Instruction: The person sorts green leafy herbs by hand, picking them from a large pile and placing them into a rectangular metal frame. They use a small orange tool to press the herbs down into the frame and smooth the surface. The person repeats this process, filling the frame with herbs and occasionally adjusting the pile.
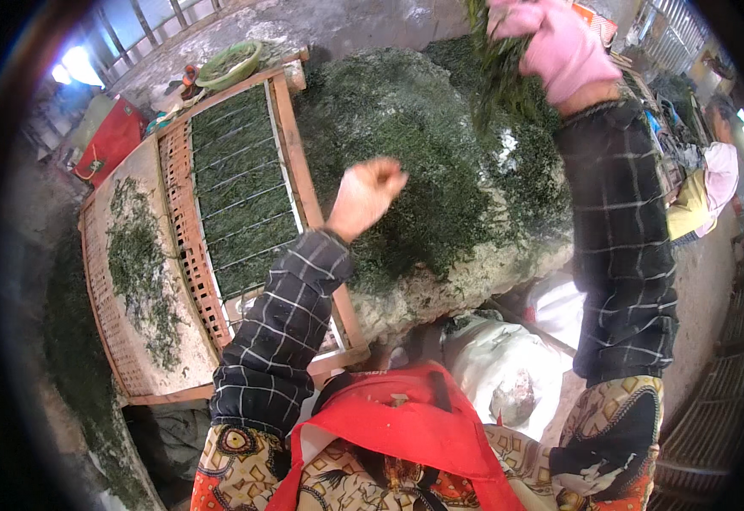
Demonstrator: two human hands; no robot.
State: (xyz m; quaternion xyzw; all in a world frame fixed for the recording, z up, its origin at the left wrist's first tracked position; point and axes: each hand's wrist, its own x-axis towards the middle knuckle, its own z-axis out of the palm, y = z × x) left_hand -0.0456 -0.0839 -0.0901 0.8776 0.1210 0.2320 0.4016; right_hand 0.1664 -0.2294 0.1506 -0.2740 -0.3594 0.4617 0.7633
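My right hand [563, 57], in a pink glove, grips a bunch of long, dark green plant strands [496, 80] at the top of the view. The strands hang down over the far right part of a wide heap of finely shredded green plant matter [404, 147]. My bare left hand [366, 195] is curled above the near left part of that heap, slightly blurred, and nothing shows in it. To its left, a wooden frame [298, 153] with thin crossbars holds a flat layer of green shreds [241, 166].
A light board [145, 319] with scattered shreds lies beside a perforated panel [180, 211]. Beyond the frame sits a green basin [234, 67]. A red bag [113, 140] stands at far left, a white sack [506, 358] below the slab's edge [461, 287], and cloths [697, 198] at right.
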